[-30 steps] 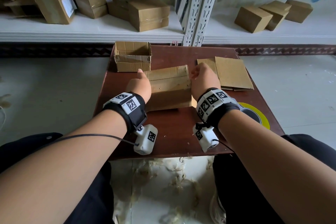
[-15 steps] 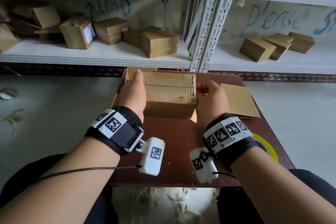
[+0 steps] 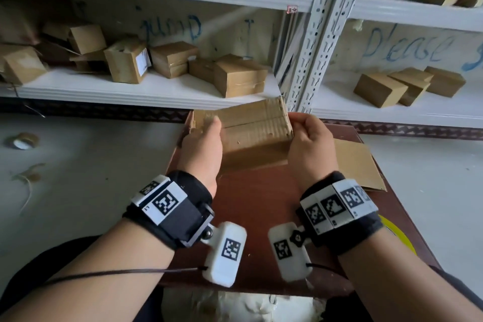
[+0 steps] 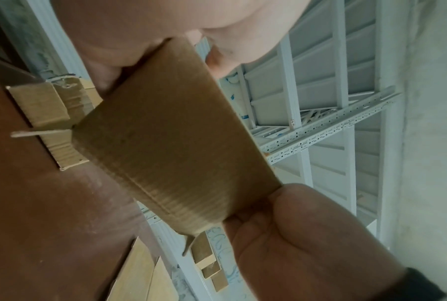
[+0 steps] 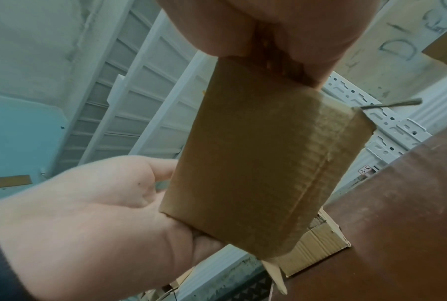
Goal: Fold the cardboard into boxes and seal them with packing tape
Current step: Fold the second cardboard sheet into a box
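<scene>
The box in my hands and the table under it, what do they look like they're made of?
Box: corrugated cardboard, matte brown; fine ribbing shows through its faces and fluting at the cut edges. Table: reddish-brown top with a slight sheen and faint grain, probably wood or a wood-look laminate; which one cannot be told.

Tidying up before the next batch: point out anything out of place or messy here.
A tape roll lies on the floor left of the table, with tape scraps near it. Shelf boxes at left are heaped askew, tilted against each other. The box held in both hands looks sound.
</scene>
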